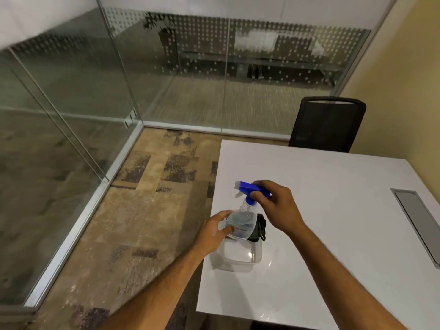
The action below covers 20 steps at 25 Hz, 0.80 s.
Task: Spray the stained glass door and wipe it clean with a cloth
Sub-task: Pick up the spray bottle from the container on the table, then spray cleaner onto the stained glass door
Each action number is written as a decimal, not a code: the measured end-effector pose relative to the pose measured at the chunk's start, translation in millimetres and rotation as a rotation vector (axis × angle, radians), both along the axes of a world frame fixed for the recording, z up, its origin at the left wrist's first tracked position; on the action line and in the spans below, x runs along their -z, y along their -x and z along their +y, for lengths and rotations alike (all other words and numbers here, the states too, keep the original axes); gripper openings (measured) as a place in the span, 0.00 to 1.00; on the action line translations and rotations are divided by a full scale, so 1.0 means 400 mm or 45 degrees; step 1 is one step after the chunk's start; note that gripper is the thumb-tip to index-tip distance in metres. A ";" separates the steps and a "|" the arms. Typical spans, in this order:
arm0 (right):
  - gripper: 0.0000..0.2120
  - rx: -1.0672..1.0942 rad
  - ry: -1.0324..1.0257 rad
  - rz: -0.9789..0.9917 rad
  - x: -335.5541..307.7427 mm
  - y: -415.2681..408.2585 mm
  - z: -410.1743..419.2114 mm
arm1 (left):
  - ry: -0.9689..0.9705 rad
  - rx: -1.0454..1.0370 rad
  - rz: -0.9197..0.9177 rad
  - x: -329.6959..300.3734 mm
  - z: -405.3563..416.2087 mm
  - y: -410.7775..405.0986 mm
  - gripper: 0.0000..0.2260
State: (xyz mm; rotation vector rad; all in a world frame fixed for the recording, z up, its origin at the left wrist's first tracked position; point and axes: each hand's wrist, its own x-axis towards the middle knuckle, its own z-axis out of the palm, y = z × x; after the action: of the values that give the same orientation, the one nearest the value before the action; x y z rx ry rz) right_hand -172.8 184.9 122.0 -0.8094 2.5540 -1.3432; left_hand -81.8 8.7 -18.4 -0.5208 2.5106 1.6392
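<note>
A clear spray bottle [240,222] with a blue trigger head stands in a clear plastic tub [240,257] near the left edge of the white table [333,210]. My right hand [276,206] grips the blue head from the right. My left hand [215,231] touches the bottle's body from the left, fingers spread. A dark cloth [259,228] lies in the tub behind the bottle, partly hidden. The glass door [47,120] stands open at the left, beside glass walls [190,75] dotted with white spots.
A black mesh chair [327,123] stands at the table's far side. A grey cable hatch [419,222] is set into the table at right. Patterned carpet [147,198] covers the floor between table and glass. A yellow wall rises at right.
</note>
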 end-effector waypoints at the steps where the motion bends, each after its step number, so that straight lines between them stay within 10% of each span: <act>1: 0.11 -0.016 0.016 0.024 -0.025 -0.003 -0.015 | 0.021 -0.034 0.027 -0.025 -0.009 -0.007 0.20; 20: 0.07 -0.255 0.410 0.106 -0.221 -0.293 -0.460 | 0.037 -0.578 0.466 -0.251 -0.285 -0.434 0.22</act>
State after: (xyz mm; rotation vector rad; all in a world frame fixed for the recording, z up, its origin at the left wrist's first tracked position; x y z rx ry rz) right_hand -55.8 0.7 210.4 -1.1633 2.2675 -1.7071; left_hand 91.7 -105.1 82.0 -0.9282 2.8300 2.0113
